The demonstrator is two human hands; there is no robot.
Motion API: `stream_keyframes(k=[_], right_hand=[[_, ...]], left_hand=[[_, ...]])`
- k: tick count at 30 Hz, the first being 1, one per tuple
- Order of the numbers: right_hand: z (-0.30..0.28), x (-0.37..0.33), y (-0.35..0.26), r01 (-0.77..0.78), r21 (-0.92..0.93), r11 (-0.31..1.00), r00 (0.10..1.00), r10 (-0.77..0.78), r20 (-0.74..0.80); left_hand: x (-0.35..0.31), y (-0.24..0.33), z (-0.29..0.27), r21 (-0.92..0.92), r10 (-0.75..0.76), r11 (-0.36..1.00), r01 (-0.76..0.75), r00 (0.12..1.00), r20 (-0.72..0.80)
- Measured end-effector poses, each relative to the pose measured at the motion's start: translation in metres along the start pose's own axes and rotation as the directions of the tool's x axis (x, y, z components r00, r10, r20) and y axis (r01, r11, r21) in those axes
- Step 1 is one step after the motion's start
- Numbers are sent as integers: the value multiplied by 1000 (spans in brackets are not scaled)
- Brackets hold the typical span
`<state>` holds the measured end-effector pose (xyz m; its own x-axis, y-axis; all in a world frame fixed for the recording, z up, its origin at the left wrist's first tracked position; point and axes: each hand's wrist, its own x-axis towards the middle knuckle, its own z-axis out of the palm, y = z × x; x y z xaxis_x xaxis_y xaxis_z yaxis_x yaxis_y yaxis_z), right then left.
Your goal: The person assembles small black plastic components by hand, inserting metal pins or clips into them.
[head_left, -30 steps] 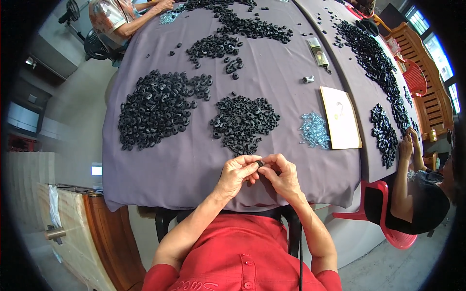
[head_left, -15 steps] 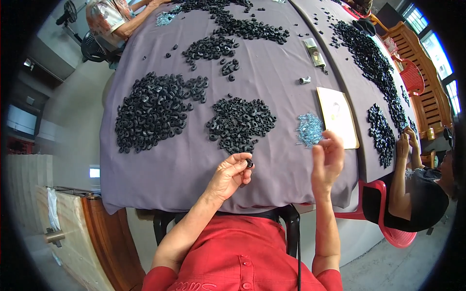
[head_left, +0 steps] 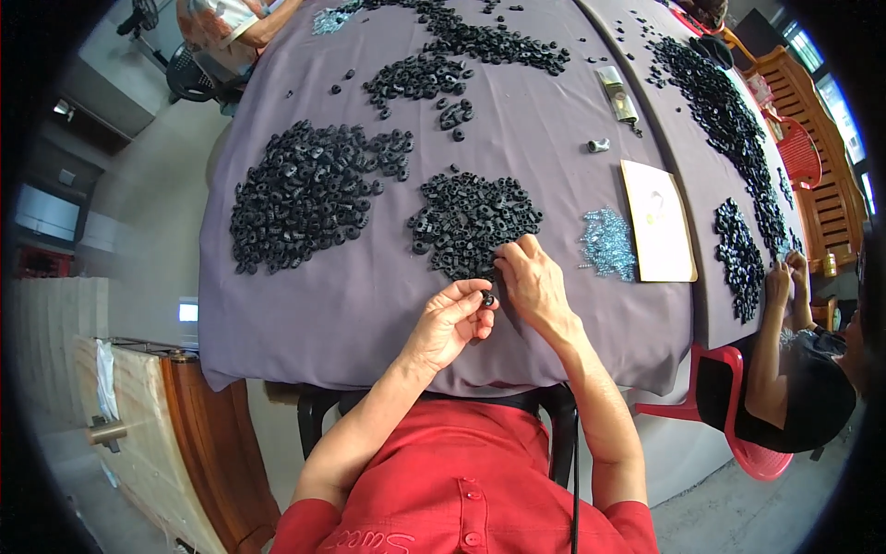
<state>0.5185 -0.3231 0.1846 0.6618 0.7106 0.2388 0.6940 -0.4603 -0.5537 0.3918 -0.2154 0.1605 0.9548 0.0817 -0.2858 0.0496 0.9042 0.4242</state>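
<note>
Pinched between thumb and forefinger of my left hand (head_left: pixel 447 323) is a small black plastic part (head_left: pixel 486 298), round with a hole. My right hand (head_left: pixel 535 284) is closed, its fingertips pressed together at the near right side of a pile of like black parts (head_left: pixel 475 217); anything in them is too small to make out. Right of that pile lies a heap of small, shiny light-blue pieces (head_left: pixel 606 244). A bigger heap of black parts (head_left: pixel 300 198) spreads out at the left.
The purple-grey cloth (head_left: pixel 305 323) covers the table. A flat tan-edged board (head_left: pixel 659 222), a small metallic cylinder (head_left: pixel 599 145) and a tube-like packet (head_left: pixel 618 95) lie on the right. One co-worker's hands (head_left: pixel 789 275) are at the right; another person (head_left: pixel 221 23) sits far left.
My right hand has moved left from beside the light-blue pieces to the middle black pile, its fingers now drawn together. My left hand still holds the black part. The view has shifted slightly.
</note>
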Motion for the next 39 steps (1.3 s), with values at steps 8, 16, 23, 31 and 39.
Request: stream_keyframes(k=[8,16,23,31,39], right_hand=[[-2,1,2,9,-81,997,992,1,124],[-7,-21,10,33,171,985,980,1,-198],[-14,-57,15,-382,898,218,857,447,256],[-24,-65,19,-376,872,313,867,452,211],[-21,-60,11,-388,782,488,885,434,168]], left_hand=[[1,-1,-3,29,6,1000,-7,1000,24],[1,-6,1,99,32,995,-28,998,-45],[14,-29,37,407,196,908,-99,960,-201],[33,-36,43,413,211,906,-96,947,-242],[36,-38,31,388,179,917,-93,965,-190]])
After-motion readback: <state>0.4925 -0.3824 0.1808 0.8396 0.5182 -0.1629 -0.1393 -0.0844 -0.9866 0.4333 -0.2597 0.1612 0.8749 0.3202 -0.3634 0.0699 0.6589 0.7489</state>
